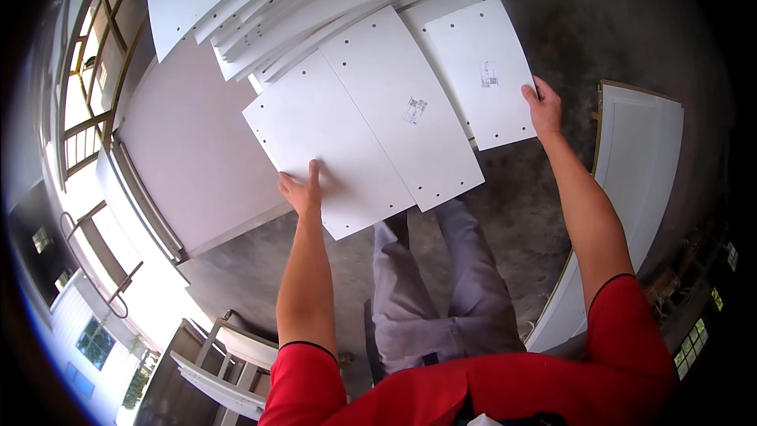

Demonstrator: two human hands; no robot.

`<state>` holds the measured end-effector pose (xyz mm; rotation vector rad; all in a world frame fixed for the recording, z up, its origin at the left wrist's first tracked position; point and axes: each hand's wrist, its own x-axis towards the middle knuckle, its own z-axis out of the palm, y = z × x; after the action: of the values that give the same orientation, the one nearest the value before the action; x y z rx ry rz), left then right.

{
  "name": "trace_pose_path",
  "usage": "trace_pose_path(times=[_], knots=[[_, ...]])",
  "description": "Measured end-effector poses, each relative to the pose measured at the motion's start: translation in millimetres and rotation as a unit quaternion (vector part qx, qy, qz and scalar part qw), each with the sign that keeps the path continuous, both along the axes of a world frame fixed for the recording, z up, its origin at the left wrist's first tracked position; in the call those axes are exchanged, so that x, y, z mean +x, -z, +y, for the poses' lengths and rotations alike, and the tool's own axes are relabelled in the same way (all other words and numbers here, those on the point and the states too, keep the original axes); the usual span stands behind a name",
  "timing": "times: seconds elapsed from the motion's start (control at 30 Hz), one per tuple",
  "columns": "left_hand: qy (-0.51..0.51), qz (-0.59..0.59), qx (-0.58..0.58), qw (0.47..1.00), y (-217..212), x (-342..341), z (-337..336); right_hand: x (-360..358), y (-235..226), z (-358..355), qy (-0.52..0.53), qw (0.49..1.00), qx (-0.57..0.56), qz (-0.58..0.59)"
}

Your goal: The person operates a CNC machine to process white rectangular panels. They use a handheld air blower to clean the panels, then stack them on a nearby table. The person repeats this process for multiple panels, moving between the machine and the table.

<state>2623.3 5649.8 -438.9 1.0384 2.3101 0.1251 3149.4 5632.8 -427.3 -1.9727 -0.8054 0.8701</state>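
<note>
My left hand [303, 191] grips the near left edge of a white drilled panel [311, 130], thumb on top and the other fingers mostly hidden beneath. Against its right side lies a second white panel [394, 87] bearing a printed label. On the right, my right hand [544, 109] is closed on the outer edge of a smaller white panel [465, 39], which also carries a label. Small dark holes run near the edges of all three panels. Part of another white board shows beneath the smaller panel.
Beyond the panels rises a stack of white boards [331, 0]. A large pale board [201, 142] lies to the left. On the right stands a long white panel [643, 158] with a brown edge. White slatted pieces [229, 371] sit at the lower left, over a dark concrete floor [244, 268].
</note>
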Motion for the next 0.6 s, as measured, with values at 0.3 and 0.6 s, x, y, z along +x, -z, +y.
trace_pose_path(times=[0.3,0.6], knots=[[0.245,0.006,-0.011,0.969,-101,16,-131,-12,-8,-146,0.011,0.969,-0.145,-0.202],[0.697,-0.091,-0.334,0.628,-130,60,-176,-272,-218,-749,0.464,0.733,-0.468,0.167]])
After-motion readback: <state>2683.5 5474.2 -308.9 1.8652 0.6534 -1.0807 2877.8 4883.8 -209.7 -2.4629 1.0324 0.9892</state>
